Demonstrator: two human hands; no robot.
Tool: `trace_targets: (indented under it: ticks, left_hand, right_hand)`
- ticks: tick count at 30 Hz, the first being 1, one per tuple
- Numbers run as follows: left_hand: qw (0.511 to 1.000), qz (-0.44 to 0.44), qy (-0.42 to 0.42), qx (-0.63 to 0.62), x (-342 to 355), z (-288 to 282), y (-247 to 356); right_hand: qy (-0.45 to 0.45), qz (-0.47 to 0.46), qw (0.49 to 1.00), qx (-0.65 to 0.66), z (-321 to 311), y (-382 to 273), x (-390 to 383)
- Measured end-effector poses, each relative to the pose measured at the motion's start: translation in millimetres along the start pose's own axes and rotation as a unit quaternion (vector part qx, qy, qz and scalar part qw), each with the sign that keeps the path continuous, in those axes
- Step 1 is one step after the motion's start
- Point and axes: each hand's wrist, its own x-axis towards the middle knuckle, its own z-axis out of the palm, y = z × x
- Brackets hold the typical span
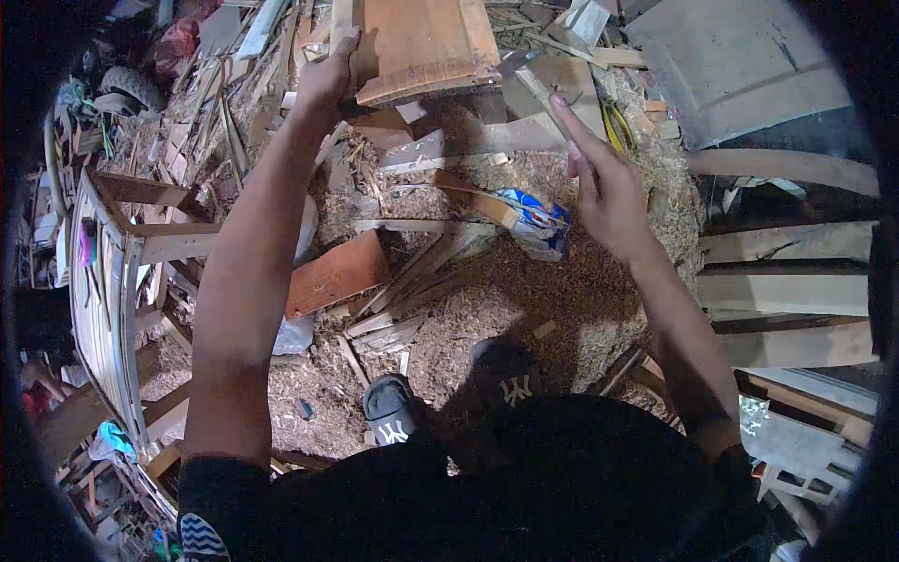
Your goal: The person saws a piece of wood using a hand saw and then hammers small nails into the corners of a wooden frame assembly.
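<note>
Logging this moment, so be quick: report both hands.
Left hand: closed on the left side of the wooden panel.
Right hand: holding what looks like a hammer.

Curved wooden panel (426,37): face smooth, faintly glossy, orange-brown; lower edge rough and splintery. Hand tool (540,94): handle pale bare wood, matt; head grey, apparently metal. Floor litter (599,328): wood shavings, dry, coarse, matt. Reddish-brown board (339,273): wood-like, flat, smooth, low sheen. Blue-and-white packet (538,225): thin film, likely plastic, crinkled, glossy. Slats (787,294) at right: pale wood, unvarnished. Large grey sheet (740,66): smooth, matt, material uncertain. Shirt (468,506): black cloth, matt.
</note>
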Motion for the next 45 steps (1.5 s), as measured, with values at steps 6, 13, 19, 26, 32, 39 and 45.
trace_targets:
  ticks: [6,13,19,26,32,39,45]
  left_hand:
    - [0.998,-0.058,0.001,-0.005,17.5,-3.8,-11.6]
    - [0.998,-0.062,-0.012,0.023,42.5,-12.5,-27.7]
    - [0.997,-0.07,-0.003,0.04,27.0,-2.7,-14.5]
    - [0.996,-0.073,-0.006,0.048,18.0,-0.1,-7.6]
    - [0.998,-0.04,-0.001,0.051,25.9,-6.9,-12.6]
    - [0.997,-0.069,-0.024,0.006,28.5,-6.4,-18.8]
    - [0.996,-0.057,0.009,0.071,35.8,-7.6,-19.7]
  right_hand:
    - [-0.013,-0.011,0.999,-0.031,-5.6,-6.9,7.0]
    - [-0.024,-0.008,0.99,-0.136,-11.9,-12.1,7.8]
    - [0.097,-0.117,0.986,-0.062,-21.0,-28.8,12.8]
    - [-0.028,-0.022,0.989,-0.142,-21.1,-15.6,0.4]
    - [0.186,-0.253,0.945,-0.094,-17.1,-15.8,18.5]
    - [-0.032,0.052,0.993,-0.098,-32.3,-25.1,5.5]
    - [-0.009,-0.041,0.988,-0.15,-15.4,-1.7,-7.5]
